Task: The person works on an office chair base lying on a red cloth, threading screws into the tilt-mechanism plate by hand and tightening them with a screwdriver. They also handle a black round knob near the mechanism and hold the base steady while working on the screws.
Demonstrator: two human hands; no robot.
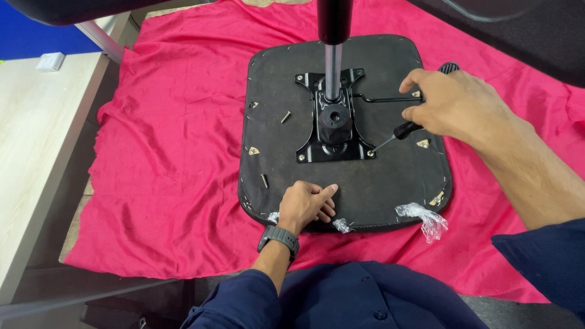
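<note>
A person's right hand grips a screwdriver, tip at a mounting plate screw. The left hand, fingers curled, empty, presses the upturned seat base on red cloth.

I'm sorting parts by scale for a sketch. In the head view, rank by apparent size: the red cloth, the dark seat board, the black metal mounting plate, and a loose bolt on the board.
1. red cloth
2. dark seat board
3. black metal mounting plate
4. loose bolt
</note>
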